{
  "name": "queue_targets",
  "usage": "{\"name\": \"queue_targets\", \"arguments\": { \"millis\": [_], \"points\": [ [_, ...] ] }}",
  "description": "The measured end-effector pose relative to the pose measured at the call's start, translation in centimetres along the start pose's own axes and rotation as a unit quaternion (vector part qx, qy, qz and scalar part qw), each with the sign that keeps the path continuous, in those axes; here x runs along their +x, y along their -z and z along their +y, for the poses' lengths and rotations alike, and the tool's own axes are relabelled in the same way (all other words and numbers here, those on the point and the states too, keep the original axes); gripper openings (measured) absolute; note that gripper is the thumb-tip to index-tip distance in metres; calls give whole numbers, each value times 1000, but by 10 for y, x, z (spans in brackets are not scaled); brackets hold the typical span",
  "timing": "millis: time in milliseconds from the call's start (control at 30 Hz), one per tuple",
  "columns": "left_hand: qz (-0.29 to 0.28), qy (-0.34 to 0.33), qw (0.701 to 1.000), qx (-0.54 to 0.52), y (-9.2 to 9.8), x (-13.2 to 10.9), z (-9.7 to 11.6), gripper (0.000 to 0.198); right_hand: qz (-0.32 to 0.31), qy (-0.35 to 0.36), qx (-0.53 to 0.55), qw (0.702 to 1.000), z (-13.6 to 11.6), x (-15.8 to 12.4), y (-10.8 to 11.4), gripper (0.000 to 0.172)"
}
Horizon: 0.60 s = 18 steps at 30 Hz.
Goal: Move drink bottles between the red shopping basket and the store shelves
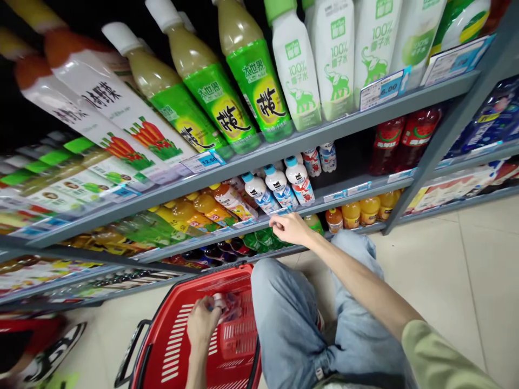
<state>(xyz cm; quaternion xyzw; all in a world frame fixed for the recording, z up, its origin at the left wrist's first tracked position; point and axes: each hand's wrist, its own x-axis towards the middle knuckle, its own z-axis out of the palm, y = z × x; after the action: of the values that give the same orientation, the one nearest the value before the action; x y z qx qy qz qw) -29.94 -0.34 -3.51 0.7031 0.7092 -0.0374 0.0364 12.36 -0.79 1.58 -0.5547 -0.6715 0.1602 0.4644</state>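
Note:
My left hand (201, 320) is down inside the red shopping basket (174, 308), its fingers curled round the white-capped end of a clear plastic bottle (232, 309). Part of that bottle is hidden by the fingers. At the front edge of the middle shelf (227, 233) is my right hand (292, 229), fingers bent in and closed, with nothing visible in them. Just above it stand small white bottles with blue caps: two with blue labels (279, 187) and one with a red label (300, 182).
Tall green-labelled drink bottles (243, 102), white coconut water bottles (298, 75) and carrot-print bottles (117, 124) line the upper shelf. Orange drinks (368, 209) stand low on the right. My bent knees (284, 313) are beside the basket. Another person's shoe (57, 351) is at lower left.

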Motion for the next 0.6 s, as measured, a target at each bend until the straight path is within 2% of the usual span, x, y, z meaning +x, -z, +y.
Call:
{"name": "queue_targets", "arguments": {
  "millis": [100,200,267,333,367,467,533,600],
  "points": [
    [65,-7,998,-24,54,0,27,11,-36,-4,7,999,-6,-6,-12,18],
    [109,-43,990,-79,107,-4,57,11,-83,4,30,996,-13,-15,-28,19],
    [127,-71,982,-121,137,-8,79,11,-108,11,69,992,-18,-22,-39,35],
    [132,-93,974,-156,162,-16,102,12,-121,9,121,985,-22,-27,-50,58],
    [130,-105,972,-166,172,-20,114,12,-124,4,146,981,-23,-29,-55,69],
    [176,-156,952,-196,195,-33,147,10,-137,-8,216,967,-25,-31,-67,95],
    [192,-196,933,-234,204,-38,165,10,-141,-3,249,958,-26,-30,-71,100],
    [187,-229,915,-276,208,-39,180,11,-120,6,270,955,-27,-29,-70,94]
  ]
}}
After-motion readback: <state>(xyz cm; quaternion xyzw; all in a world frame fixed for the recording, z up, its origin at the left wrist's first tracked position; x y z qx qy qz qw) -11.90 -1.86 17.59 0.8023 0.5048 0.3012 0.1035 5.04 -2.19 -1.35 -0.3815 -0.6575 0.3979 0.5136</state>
